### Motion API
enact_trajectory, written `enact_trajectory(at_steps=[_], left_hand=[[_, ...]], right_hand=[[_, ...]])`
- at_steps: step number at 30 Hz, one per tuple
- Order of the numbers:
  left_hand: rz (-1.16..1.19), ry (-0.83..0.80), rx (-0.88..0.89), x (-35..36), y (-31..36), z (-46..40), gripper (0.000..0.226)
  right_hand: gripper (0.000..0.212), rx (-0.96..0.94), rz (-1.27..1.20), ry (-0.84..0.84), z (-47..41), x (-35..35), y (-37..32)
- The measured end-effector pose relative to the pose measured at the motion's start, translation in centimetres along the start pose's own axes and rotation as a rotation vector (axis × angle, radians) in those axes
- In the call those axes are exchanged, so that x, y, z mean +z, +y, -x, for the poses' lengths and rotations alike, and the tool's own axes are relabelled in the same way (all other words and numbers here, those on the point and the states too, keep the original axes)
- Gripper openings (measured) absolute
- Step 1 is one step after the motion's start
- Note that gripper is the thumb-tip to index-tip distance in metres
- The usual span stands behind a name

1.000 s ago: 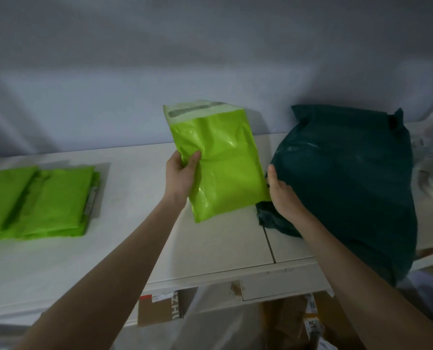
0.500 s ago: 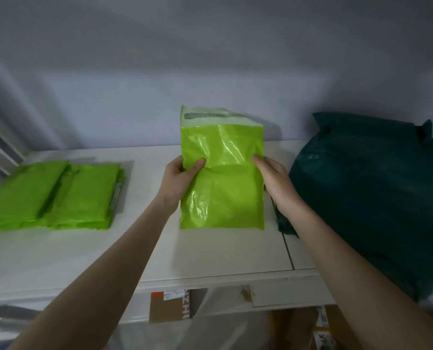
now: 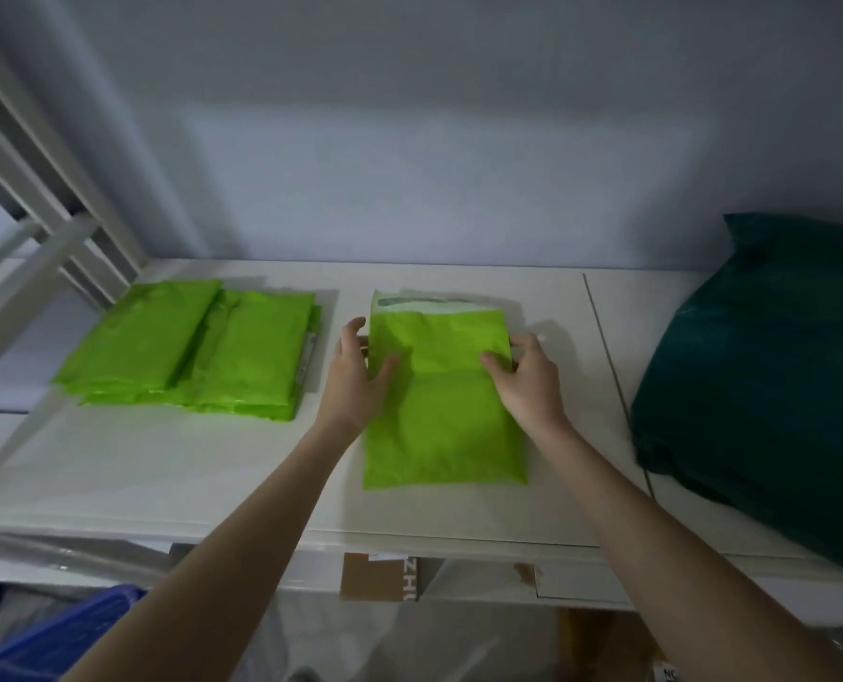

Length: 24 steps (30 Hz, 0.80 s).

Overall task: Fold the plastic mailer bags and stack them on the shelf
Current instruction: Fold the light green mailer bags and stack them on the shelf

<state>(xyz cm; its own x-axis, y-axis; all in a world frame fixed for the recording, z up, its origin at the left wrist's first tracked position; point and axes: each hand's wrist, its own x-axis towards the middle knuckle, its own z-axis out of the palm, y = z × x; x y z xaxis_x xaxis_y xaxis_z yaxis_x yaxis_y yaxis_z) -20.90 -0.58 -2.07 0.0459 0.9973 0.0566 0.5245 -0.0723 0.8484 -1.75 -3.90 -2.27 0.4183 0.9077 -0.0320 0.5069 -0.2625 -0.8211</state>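
- Your left hand (image 3: 355,381) and right hand (image 3: 528,381) are pinching the lime mailer bag (image 3: 444,415) at opposite side edges; it's lying flat on the shelf (image 3: 163,465).
- Folded bags (image 3: 188,356) are sitting to its left, apparently stacked.

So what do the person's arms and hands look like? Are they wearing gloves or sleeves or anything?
No gloves and no sleeves. Both forearms are bare all the way down to the bottom edge of the picture. The left hand and the right hand are bare too, with no ring, watch or bracelet that shows. The picture is dim, so small marks would be hard to see.
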Motion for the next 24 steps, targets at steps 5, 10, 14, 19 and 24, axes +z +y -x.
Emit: enact_trajectory(at_steps=[5,10,14,19,24], left_hand=[[-0.277,0.147,0.208,0.3,-0.5,0.9,0.035],[-0.54,-0.166,0.259,1.9,0.5,2.9,0.034],[-0.618,-0.208,0.243,2.6,0.2,3.3,0.037],[-0.666,-0.244,0.298,2.4,0.0,2.8,0.06],[-0.601,-0.337,0.322,2.8,-1.4,3.4,0.061]], right_hand=[[0.041,-0.217,0.333,0.145,1.3,1.2,0.1],[0.041,-0.523,0.527,0.004,3.0,2.6,-0.2],[0.052,-0.518,0.67,-0.121,3.3,2.8,0.4],[0.068,-0.494,0.695,-0.18,3.1,2.7,0.0],[0.077,-0.457,0.649,-0.215,3.6,3.3,1.6]])
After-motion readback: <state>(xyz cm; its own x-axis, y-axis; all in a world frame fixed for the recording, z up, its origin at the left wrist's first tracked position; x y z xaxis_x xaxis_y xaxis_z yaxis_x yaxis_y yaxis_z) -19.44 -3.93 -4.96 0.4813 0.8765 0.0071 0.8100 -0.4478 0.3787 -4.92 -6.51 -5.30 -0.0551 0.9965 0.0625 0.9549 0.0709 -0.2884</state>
